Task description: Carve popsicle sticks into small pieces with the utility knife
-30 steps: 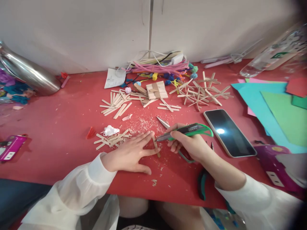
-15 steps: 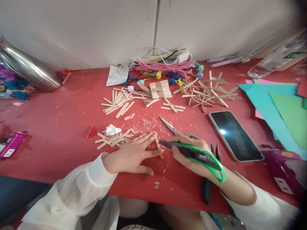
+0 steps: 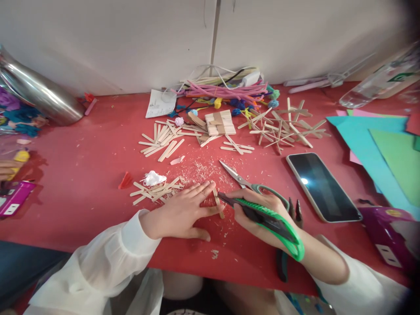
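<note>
A wooden craft stick (image 3: pixel 218 202) lies on the red table. My left hand (image 3: pixel 183 210) rests flat beside it, fingers spread, with fingertips touching the stick at its top and lower part. My right hand (image 3: pixel 262 214) is closed around a green and black utility knife (image 3: pixel 267 216), whose blade tip is at the stick's right edge. Behind the right hand lie scissors (image 3: pixel 238 176) with greenish handles, partly hidden by it. Pliers (image 3: pixel 298 212) lie beneath my right forearm, mostly covered. Wood shavings (image 3: pixel 203 168) are scattered around the stick.
Loose craft sticks (image 3: pixel 157 190) and a white crumpled lump (image 3: pixel 153 178) lie left of my left hand. Further back are more stick piles (image 3: pixel 285 124) and pink pipe cleaners (image 3: pixel 226 90). A phone (image 3: pixel 323 186) lies at right. Another person's hand (image 3: pixel 8 168) holds something yellow at far left.
My right hand and the knife have shifted slightly, the knife's rear end now lower. At far left, another person's hand with a yellow thing has come into view. My left hand stays put.
</note>
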The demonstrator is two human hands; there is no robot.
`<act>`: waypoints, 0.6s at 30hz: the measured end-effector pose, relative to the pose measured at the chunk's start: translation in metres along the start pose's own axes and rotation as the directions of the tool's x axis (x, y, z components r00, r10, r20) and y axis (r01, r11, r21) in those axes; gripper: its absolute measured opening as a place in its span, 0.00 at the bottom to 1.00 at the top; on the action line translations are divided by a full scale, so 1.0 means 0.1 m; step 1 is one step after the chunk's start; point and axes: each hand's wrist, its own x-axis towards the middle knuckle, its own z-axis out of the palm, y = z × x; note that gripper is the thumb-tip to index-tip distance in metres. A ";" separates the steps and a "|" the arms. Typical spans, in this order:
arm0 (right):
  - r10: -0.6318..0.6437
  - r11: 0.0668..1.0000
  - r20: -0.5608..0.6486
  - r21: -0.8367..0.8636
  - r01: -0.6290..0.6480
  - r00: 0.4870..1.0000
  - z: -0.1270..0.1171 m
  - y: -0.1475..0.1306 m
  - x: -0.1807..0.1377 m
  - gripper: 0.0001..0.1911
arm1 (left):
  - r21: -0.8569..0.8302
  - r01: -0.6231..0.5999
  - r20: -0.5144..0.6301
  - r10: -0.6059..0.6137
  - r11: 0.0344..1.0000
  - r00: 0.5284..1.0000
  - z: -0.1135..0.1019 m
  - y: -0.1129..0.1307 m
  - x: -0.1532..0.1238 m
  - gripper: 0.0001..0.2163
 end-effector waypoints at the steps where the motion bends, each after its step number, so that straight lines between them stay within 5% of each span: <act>1: 0.003 1.000 -0.009 -0.006 -0.004 1.000 0.00 0.00 0.00 0.09 | -0.003 0.001 0.000 -0.001 1.000 1.000 0.00 0.00 0.00 0.32; 18: -0.045 0.999 -0.068 -0.026 0.044 0.997 0.02 0.02 0.02 0.09 | 0.015 0.013 0.048 -0.014 1.000 0.999 0.00 0.01 0.01 0.33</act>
